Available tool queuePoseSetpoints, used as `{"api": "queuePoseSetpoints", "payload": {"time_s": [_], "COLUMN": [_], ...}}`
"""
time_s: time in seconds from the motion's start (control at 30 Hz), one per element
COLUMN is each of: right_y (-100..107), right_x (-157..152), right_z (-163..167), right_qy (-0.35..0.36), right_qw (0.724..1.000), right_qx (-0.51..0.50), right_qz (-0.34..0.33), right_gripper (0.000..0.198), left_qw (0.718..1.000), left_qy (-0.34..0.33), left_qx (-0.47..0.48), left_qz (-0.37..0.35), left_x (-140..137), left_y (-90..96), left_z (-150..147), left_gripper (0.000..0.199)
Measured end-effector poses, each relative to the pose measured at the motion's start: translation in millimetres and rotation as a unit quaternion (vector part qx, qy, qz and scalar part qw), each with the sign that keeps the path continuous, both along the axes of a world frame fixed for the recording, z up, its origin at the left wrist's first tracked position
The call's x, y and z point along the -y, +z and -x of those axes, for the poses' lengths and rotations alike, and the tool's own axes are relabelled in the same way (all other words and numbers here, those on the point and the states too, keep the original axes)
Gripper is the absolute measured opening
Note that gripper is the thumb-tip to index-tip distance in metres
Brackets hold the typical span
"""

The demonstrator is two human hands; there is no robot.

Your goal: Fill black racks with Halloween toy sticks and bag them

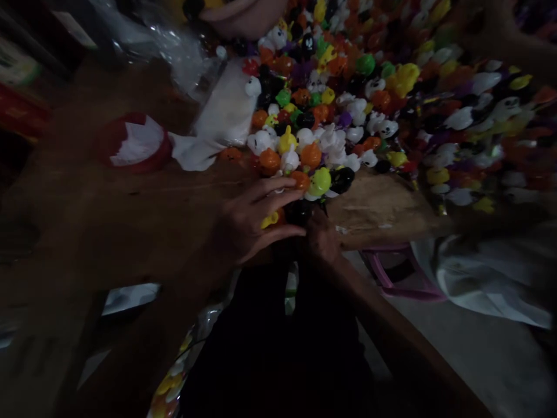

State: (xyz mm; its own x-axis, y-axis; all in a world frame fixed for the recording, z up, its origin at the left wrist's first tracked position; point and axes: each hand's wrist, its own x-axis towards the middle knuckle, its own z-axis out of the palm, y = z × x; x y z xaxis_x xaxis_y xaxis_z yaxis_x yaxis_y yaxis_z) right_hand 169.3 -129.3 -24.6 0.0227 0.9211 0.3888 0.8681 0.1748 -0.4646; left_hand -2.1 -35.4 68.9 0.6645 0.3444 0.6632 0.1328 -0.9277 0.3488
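Note:
At the front edge of the wooden table my left hand (250, 217) reaches in from the left, fingers stretched out and thumb apart. Between thumb and fingers sit a small yellow toy (270, 219) and part of an orange one. Its fingertips are at an orange pumpkin-like toy (299, 180), beside a yellow-green toy (319, 182) and a black toy (342, 180). Closed fingers of my right hand (322, 237) are at the table edge, against a dark round toy (299, 212); what they grip is hidden in shadow.
A large heap of small coloured toys (335, 142) covers the table's back and right. Leftward are a red bowl (163, 152) with white paper, a loose white sheet (194, 154) and clear plastic bags (228, 104). A pink stool (383, 273) stands below right. Another person's arm (500, 38) shows top right.

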Motion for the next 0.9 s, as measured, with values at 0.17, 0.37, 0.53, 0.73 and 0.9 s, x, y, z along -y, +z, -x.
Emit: {"api": "queuePoseSetpoints", "payload": {"time_s": [0.17,0.37,0.53,0.73,0.9], "right_y": [1,10,-1,2,4], "right_x": [0,0,-7,-9,-9], "right_z": [7,5,2,0,17], "right_qy": [0.025,-0.004,-0.016,0.028,-0.044], "right_qw": [0.996,1.0,0.999,0.997,0.999], "right_qx": [0.065,-0.002,-0.046,-0.054,-0.016], "right_qz": [0.051,0.028,-0.02,-0.048,0.01], "right_gripper": [0.024,0.016,0.018,0.019,0.016], "left_qw": [1.0,1.0,0.998,0.986,0.995], "left_qy": [-0.015,-0.015,-0.015,-0.031,-0.033], "left_qx": [-0.015,-0.003,-0.053,-0.165,-0.094], "left_qz": [0.019,-0.002,0.026,-0.011,-0.006], "left_x": [-5,-11,-9,-15,-16], "left_y": [-12.7,-15.1,15.3,23.5,9.9], "left_z": [3,2,0,-5,-11], "left_gripper": [0.052,0.059,0.031,0.043,0.032]}}
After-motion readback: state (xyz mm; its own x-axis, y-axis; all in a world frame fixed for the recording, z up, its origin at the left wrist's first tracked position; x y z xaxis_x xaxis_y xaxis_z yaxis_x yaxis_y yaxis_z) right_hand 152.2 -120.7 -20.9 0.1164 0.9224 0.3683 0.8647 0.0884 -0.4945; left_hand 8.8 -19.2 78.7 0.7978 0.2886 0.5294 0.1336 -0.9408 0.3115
